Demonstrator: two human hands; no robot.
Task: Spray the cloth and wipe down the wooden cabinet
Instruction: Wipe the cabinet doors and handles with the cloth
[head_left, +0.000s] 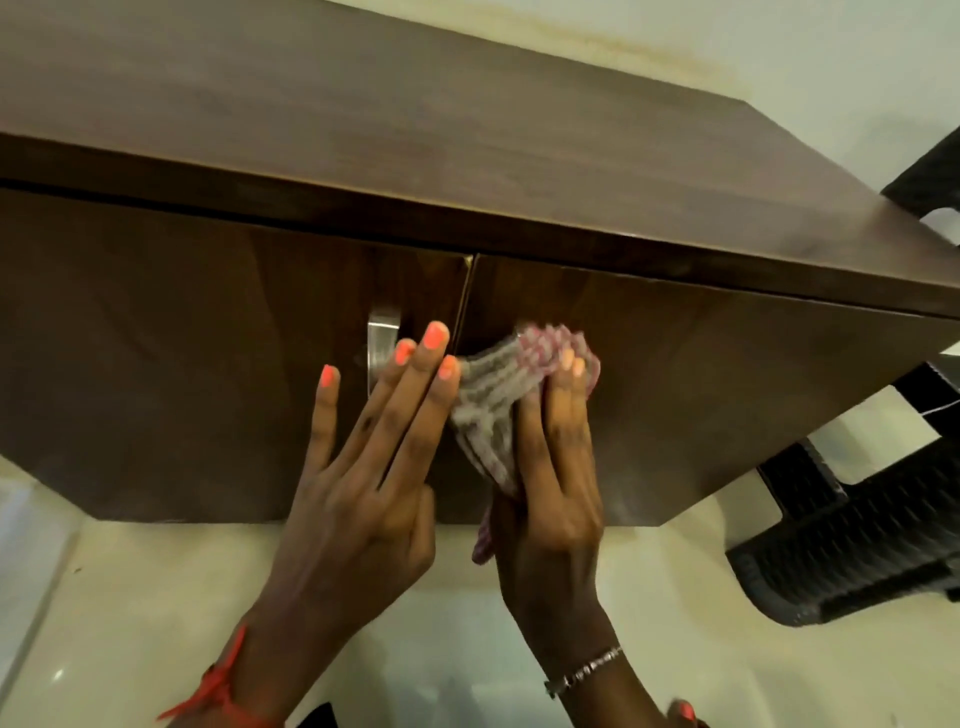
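Cloth (498, 395): soft, light, bunches easily; it lies against the cabinet (675, 374) right door, just beside the centre seam. My right hand (550, 499) fingers press flat on it, pinning it. Left hand (363, 483) fingers spread open near the handle (382, 343). Best hold: palm over the bunched middle.

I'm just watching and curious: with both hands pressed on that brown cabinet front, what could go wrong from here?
Two possible slips. The loose tail of the pink-and-white checked cloth dangles below the right hand, so it might snag on the silver metal door handle if wiping moves left. The left hand lies flat with bare fingers on the dark brown wooden cabinet door, which could leave fresh smudges on the glossy surface.
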